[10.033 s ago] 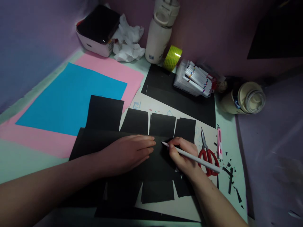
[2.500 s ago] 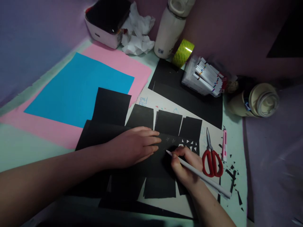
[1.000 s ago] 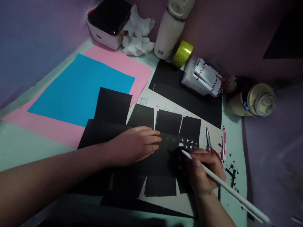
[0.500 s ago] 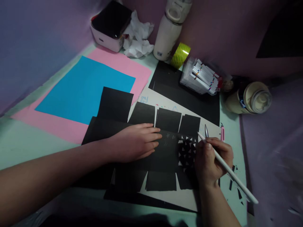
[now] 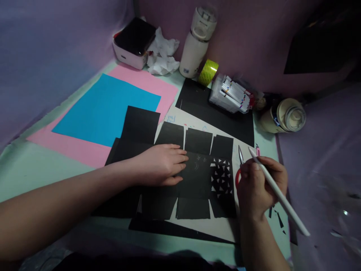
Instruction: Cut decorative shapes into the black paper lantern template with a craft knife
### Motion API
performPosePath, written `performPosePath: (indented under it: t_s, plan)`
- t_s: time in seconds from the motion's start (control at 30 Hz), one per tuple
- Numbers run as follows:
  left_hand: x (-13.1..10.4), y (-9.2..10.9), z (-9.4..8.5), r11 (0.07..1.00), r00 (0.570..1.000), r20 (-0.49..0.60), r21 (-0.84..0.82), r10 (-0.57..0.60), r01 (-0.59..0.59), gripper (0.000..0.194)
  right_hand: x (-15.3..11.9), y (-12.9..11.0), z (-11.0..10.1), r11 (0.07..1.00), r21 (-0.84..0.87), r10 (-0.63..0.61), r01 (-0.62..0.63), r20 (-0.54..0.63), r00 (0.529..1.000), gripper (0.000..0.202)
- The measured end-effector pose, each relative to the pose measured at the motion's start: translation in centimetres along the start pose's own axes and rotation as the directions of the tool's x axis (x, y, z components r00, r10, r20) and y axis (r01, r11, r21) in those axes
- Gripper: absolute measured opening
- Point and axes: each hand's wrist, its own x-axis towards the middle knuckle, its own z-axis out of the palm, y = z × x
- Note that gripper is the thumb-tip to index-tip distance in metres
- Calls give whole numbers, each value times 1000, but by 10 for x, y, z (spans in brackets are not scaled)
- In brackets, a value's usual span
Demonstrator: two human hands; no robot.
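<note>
My left hand (image 5: 160, 165) lies flat, fingers stretched, on a black paper cutout (image 5: 194, 184) with slit flaps along its top and bottom edges. Small pale marks are drawn on the cutout right of my fingertips. On its right part is a patch of small white triangles (image 5: 220, 177). A long white pen (image 5: 282, 195) is pinched in my right hand (image 5: 263, 184), its tip pointing up and to the left, off the paper. Partly hidden behind that hand is a pair of scissors (image 5: 240, 155) with a red handle.
Blue paper (image 5: 98, 109) on pink paper (image 5: 67, 152) lies at left. Along the back stand a black-topped box (image 5: 135, 37), crumpled tissue (image 5: 163, 52), a bottle (image 5: 194, 49), yellow tape (image 5: 208, 72) and a case of white markers (image 5: 232, 94). A jar (image 5: 287, 116) and black scraps (image 5: 279, 219) are right.
My right hand has moved right with the pen, whose tip has left the cutout's edge; the scissors' red handle now shows. My left hand stays flat on the paper. The view has shifted slightly.
</note>
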Motion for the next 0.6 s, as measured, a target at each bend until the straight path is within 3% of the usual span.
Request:
performPosePath:
  t_s: [0.07, 0.17, 0.3, 0.43, 0.6]
  plan:
    - [-1, 0, 1, 1000, 1000, 9, -1, -6, 6, 33, 4, -14, -2, 999, 38, 28, -23, -150, 988, 10]
    - [-2, 0, 3, 1000, 999, 36, 4, -30, 30, 38, 7, -33, -5, 998, 56, 30, -20, -181, 983, 6]
    - [-2, 1, 5, 998, 996, 66, 4, -60, 60, 40, 2, -42, -7, 990, 125, 80, -72, -62, 995, 4]
    - [-2, 2, 5, 997, 992, 94, 7, -81, 81, 38, -7, -38, -4, 976, 51, 206, -213, 119, 971, 4]
    - [-1, 3, 4, 994, 985, 137, 7, -105, 105, 40, -3, -40, 4, 981, -76, 190, -178, 226, 955, 7]
